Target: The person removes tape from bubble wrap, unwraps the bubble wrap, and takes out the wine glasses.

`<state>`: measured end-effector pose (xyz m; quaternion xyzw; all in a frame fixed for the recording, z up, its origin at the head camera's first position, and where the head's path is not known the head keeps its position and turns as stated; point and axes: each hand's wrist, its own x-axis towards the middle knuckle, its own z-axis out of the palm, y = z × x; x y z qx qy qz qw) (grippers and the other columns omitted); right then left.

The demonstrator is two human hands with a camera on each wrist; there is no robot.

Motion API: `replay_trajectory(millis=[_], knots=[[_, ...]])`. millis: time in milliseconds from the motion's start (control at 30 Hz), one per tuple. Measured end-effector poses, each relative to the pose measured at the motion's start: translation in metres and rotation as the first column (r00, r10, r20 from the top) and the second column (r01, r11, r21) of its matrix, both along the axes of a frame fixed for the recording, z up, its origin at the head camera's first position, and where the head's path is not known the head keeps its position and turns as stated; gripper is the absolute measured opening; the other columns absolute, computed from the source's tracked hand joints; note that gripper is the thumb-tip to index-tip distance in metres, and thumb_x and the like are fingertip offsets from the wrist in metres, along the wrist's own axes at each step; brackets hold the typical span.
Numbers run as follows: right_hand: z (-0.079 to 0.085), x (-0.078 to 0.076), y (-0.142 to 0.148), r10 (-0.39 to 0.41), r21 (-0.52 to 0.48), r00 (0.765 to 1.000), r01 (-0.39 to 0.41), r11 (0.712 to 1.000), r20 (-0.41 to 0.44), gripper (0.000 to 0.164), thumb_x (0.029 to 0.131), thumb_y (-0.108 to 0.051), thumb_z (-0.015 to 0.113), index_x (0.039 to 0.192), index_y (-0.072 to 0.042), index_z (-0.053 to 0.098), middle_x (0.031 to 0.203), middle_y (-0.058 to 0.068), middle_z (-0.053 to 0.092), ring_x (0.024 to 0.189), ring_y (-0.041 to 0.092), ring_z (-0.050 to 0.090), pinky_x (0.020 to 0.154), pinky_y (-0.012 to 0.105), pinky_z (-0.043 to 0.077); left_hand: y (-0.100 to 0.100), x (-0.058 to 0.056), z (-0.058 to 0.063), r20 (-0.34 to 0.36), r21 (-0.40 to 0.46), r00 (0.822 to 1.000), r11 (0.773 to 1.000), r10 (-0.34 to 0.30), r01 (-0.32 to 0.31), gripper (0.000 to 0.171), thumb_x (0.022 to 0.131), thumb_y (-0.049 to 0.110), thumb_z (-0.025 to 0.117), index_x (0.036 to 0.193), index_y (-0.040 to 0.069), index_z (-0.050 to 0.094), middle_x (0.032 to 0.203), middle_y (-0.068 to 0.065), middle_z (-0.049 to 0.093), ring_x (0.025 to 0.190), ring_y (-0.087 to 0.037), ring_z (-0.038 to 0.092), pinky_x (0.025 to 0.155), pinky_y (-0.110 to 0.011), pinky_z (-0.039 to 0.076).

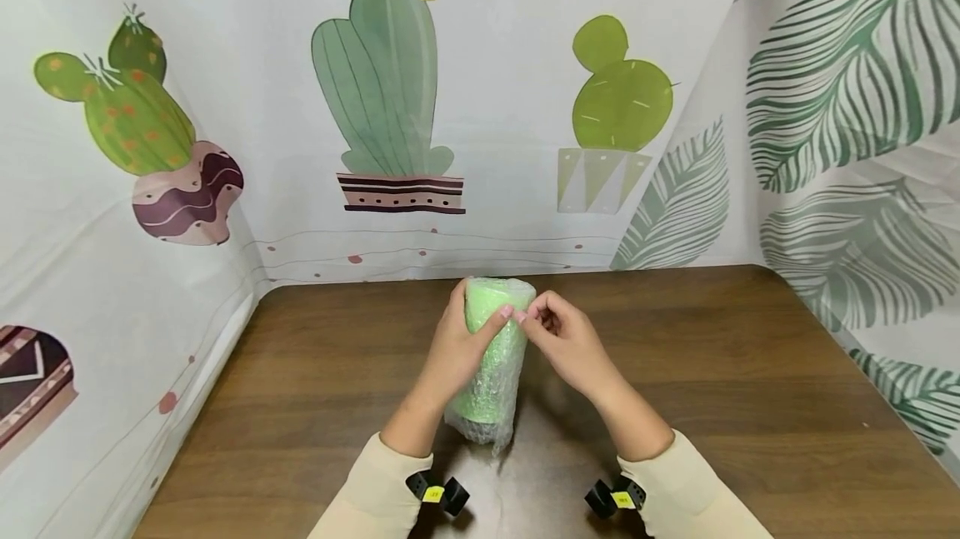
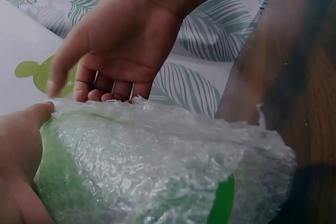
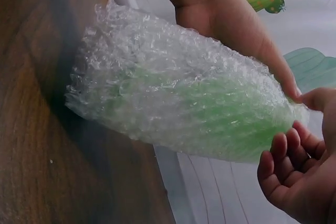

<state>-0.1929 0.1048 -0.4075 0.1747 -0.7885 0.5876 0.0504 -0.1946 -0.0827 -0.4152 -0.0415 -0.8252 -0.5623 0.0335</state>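
A green cylinder [image 1: 486, 306] is wrapped in clear bubble wrap [image 1: 504, 372] and tilts above the table in the head view. My left hand [image 1: 459, 341] grips its upper part from the left, thumb across the near side. At the wrap's upper right edge, my right hand [image 1: 564, 339] pinches the plastic between thumb and index finger, close to the left thumb. The right hand's other fingers [image 3: 281, 153] are curled beside the wrapped end in the right wrist view. Loose wrap [image 2: 268, 166] extends past the cylinder's lower end in the left wrist view.
A brown wooden table [image 1: 315, 406] lies under both hands. Behind it hangs a white cloth [image 1: 510, 106] printed with cacti and leaves, meeting the table's back edge. Wrist cameras on black straps [image 1: 450, 496] sit over the cream sleeves [image 1: 693, 493].
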Motion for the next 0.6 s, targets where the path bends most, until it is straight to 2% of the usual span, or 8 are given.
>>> replay_trajectory(millis=[167, 367, 600], knots=[[-0.0007, -0.0016, 0.0022, 0.043, -0.021, 0.999, -0.044, 0.999, -0.029, 0.009, 0.098, -0.014, 0.066, 0.091, -0.009, 0.063, 0.086, 0.005, 0.053, 0.071, 0.012, 0.048, 0.061, 0.023, 0.043, -0.0005, -0.0007, -0.0004, 0.005, -0.008, 1.0, 1.0, 0.003, -0.003, 0.092, 0.089, 0.065, 0.065, 0.159, 0.021, 0.024, 0.148, -0.012, 0.049, 0.121, -0.028, 0.057, 0.1, -0.049, 0.051], [-0.0004, -0.0025, 0.0047, 0.123, -0.087, 0.992, -0.126, 0.988, -0.037, 0.007, 0.1, -0.01, 0.062, 0.095, -0.006, 0.064, 0.092, 0.005, 0.056, 0.078, 0.011, 0.05, 0.068, 0.025, 0.045, -0.0042, -0.0023, 0.0005, 0.063, -0.016, 0.998, 1.0, 0.004, -0.003, 0.096, 0.088, 0.071, 0.06, 0.16, 0.023, 0.019, 0.146, -0.02, 0.051, 0.113, -0.03, 0.062, 0.094, -0.048, 0.053], [0.0006, -0.0023, 0.0048, 0.093, -0.112, 0.995, -0.096, 0.989, -0.03, 0.008, 0.099, -0.011, 0.064, 0.098, -0.004, 0.068, 0.096, 0.003, 0.058, 0.087, 0.011, 0.053, 0.077, 0.024, 0.047, -0.0062, -0.0028, 0.0017, 0.089, 0.046, 0.996, 0.999, -0.014, 0.01, 0.089, 0.091, 0.067, 0.061, 0.157, 0.021, 0.024, 0.129, -0.015, 0.061, 0.098, -0.026, 0.066, 0.081, -0.037, 0.056]])
